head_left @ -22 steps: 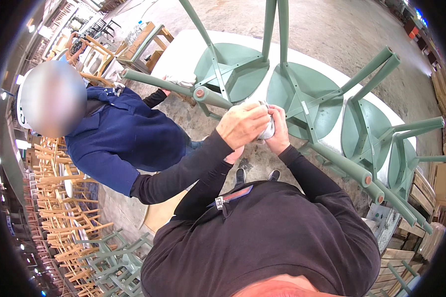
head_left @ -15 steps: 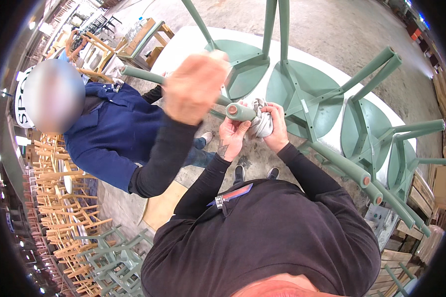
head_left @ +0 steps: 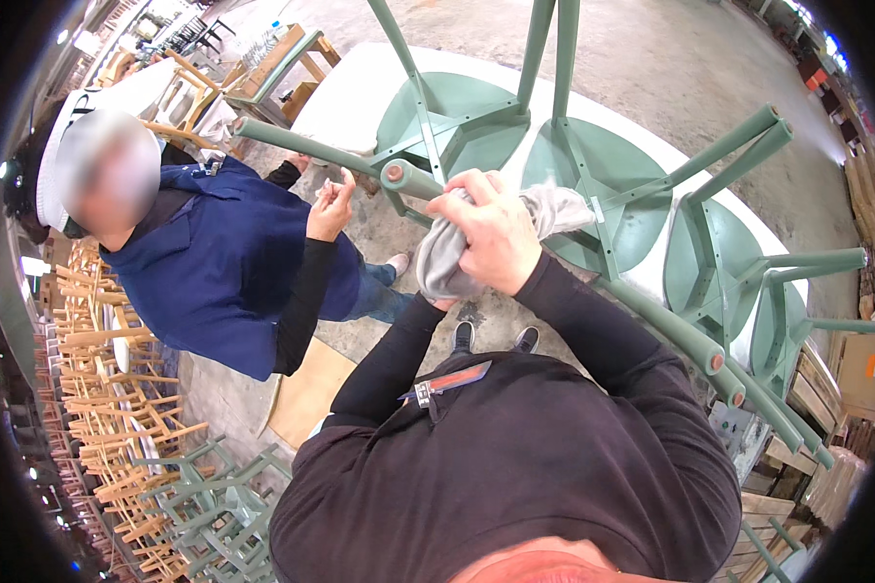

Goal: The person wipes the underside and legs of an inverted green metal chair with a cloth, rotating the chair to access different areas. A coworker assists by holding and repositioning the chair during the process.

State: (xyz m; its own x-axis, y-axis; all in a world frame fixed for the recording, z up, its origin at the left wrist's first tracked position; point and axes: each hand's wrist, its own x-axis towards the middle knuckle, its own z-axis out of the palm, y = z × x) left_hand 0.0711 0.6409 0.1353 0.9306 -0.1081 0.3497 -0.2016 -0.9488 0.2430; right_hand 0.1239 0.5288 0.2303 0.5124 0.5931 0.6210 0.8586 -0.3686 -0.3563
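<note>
My right hand point(head_left: 496, 233) is closed on a crumpled light grey cloth point(head_left: 447, 260), pressing it around the side of a green stool leg point(head_left: 413, 182) near its round, wood-coloured end. A loose part of the cloth trails to the right of the hand. Only a sliver of my left hand point(head_left: 444, 304) shows below the cloth; its fingers are hidden. The leg belongs to an upturned green stool whose round seat point(head_left: 476, 92) rests on a white-covered table point(head_left: 642, 117).
More upturned green stools point(head_left: 593, 223) stand along the table, legs jutting toward me on the right. On my left a person point(head_left: 233, 253) in dark blue has one hand point(head_left: 332, 206) raised near the leg. Stacked wooden chair frames point(head_left: 126, 389) lie behind them.
My right hand has moved left and spread the bunched cloth over the leg, covering my left hand. The co-worker's raised hand has drawn back from above the leg toward the left.
</note>
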